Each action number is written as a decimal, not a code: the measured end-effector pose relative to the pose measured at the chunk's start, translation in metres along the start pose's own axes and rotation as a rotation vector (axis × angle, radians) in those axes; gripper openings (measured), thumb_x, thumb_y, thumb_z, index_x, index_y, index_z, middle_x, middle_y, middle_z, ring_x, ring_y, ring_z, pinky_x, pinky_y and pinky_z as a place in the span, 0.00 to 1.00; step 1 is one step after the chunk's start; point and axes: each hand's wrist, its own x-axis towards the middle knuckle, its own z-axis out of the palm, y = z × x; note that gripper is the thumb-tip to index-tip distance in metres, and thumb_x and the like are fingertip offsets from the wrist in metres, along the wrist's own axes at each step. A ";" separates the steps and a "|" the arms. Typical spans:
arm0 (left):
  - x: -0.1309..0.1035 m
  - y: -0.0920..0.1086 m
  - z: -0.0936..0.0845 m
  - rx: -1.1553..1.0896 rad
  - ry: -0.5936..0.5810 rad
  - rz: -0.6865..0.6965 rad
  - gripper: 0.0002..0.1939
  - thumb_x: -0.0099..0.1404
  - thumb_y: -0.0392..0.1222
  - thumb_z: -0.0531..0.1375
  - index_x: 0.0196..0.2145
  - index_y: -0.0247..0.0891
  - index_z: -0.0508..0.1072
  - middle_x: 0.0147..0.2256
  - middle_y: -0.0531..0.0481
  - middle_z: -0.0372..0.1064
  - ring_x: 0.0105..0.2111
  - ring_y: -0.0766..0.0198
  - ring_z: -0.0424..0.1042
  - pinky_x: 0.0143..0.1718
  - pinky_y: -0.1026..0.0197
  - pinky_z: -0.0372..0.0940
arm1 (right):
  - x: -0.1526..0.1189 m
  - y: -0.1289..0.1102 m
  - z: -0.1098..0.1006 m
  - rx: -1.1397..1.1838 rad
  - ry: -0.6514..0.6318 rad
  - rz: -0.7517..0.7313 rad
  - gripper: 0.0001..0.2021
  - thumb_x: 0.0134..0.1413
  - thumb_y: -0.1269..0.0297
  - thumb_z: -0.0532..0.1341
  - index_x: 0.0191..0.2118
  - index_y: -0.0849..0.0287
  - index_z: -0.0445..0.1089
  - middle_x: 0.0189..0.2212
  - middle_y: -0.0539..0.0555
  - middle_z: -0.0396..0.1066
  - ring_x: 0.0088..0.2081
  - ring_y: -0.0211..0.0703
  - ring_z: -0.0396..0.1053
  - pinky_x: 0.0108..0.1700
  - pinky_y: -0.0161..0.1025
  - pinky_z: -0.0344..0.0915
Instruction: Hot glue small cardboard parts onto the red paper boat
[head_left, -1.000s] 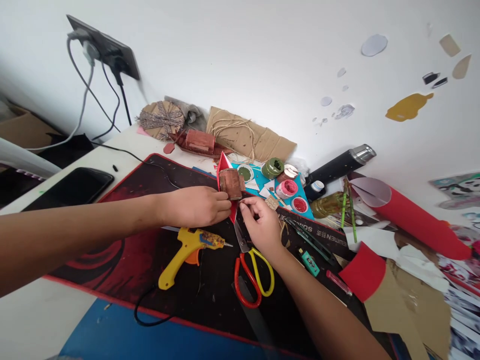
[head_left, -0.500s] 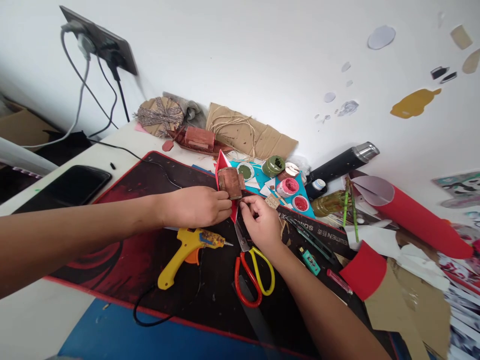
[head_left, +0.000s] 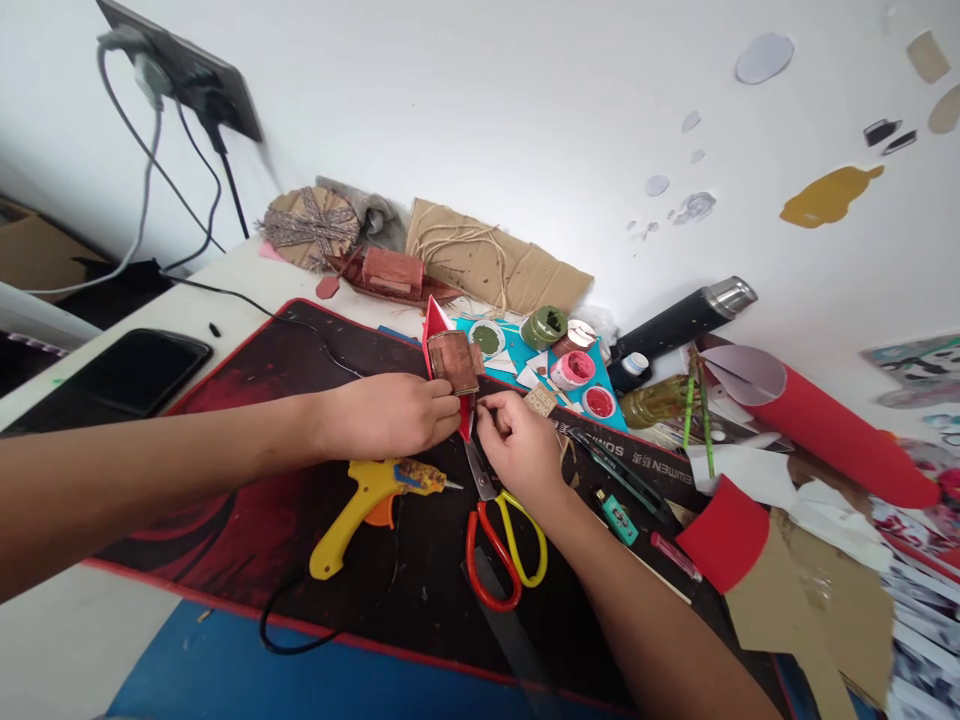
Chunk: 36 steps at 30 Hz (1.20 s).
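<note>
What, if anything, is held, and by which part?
The left hand holds the model boat by its near half; whether the right hand holds anything is unclear.

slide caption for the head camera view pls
Left hand and right hand at a small red and brown model boat, yellow plastic glue gun nearby.

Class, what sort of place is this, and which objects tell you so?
Probably a craft workspace, perhaps a desk in a room: a yellow glue gun and scissors lie on a dark mat, near small open pots of what looks like paint.
</note>
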 end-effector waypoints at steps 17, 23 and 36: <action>0.004 0.022 -0.002 0.027 0.037 -0.104 0.05 0.71 0.28 0.63 0.36 0.33 0.77 0.33 0.45 0.74 0.33 0.54 0.71 0.29 0.54 0.63 | 0.001 -0.009 -0.003 -0.297 -0.082 -0.022 0.08 0.69 0.63 0.61 0.43 0.56 0.79 0.22 0.49 0.75 0.25 0.42 0.71 0.30 0.39 0.51; 0.009 0.026 -0.006 0.020 -0.041 -0.144 0.07 0.71 0.27 0.61 0.39 0.33 0.79 0.34 0.43 0.75 0.34 0.54 0.72 0.29 0.55 0.65 | 0.002 -0.013 -0.003 -0.361 -0.105 -0.007 0.08 0.69 0.63 0.61 0.43 0.56 0.78 0.29 0.53 0.81 0.31 0.46 0.77 0.32 0.39 0.52; 0.012 0.022 -0.005 -0.007 -0.064 -0.116 0.06 0.69 0.27 0.63 0.38 0.33 0.80 0.34 0.44 0.78 0.32 0.55 0.73 0.30 0.54 0.64 | 0.007 -0.025 -0.007 -0.428 -0.219 0.089 0.08 0.71 0.61 0.61 0.45 0.55 0.78 0.27 0.52 0.80 0.31 0.48 0.77 0.31 0.41 0.47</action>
